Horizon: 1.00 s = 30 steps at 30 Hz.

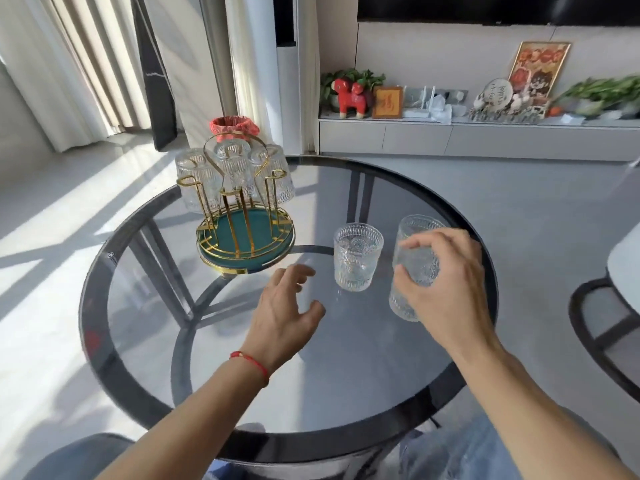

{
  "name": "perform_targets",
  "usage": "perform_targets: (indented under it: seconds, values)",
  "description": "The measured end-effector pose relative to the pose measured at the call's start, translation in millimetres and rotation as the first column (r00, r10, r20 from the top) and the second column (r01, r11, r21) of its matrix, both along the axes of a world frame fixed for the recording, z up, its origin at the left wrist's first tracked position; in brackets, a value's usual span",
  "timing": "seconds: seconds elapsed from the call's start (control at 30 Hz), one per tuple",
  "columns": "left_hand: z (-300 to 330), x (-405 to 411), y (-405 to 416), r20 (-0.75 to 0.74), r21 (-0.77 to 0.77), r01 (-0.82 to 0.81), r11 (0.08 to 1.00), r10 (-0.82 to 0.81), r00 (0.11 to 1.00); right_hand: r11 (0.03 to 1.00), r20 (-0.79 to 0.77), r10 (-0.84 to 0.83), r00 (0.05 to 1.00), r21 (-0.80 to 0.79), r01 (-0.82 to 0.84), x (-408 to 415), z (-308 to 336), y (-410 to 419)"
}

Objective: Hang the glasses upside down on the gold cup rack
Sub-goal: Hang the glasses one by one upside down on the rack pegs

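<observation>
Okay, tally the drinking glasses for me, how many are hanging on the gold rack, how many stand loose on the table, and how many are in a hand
Hanging upside down on the gold rack: 3
Standing loose on the table: 1, the upright glass
Held: 1, the gripped glass in the right hand
Total: 5

We are looking down on a round smoked-glass worktop (pixel 346 358) with a black rim, its dark frame bars showing through the pane. On its far left part stands the gold wire cup rack (pixel 244 233) with a round green tray base. Nearer the middle, an upright clear embossed glass tumbler (pixel 357 257) rests on the pane. Just right of it is a second clear ribbed tumbler (pixel 414 265), tilted; we cannot tell whether its base touches the pane.
</observation>
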<state>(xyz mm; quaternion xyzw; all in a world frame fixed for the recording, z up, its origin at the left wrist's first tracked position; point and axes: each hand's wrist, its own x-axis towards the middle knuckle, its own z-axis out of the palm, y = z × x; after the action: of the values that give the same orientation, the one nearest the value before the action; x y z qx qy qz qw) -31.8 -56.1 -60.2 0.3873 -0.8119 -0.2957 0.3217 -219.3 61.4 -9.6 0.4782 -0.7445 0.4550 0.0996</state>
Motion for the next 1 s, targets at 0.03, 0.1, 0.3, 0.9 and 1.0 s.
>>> perform_targets:
  seconds: [0.03,0.1,0.3,0.9,1.0]
  values:
    - [1,0,2,-0.017,0.030,-0.010,1.000,0.011,1.000,0.997,0.092,-0.065,0.994,0.046,0.061,-3,-3,3]
    - [5,0,7,-0.038,0.071,-0.006,0.997,0.009,0.999,0.980,0.289,-0.144,0.946,0.172,0.097,-12,-10,7]
    - [12,-2,16,-0.082,0.145,0.045,0.988,-0.033,0.996,0.945,0.589,-0.148,0.794,0.320,-0.061,-38,-37,8]
    - [32,-2,24,-0.444,0.544,0.480,0.688,-0.249,0.861,0.845,0.258,0.450,0.855,0.186,-0.501,9,-12,10]
    - [43,5,17,-0.414,0.470,0.350,0.810,-0.148,0.898,0.837,0.272,0.489,0.829,0.121,-0.534,25,-11,-5]
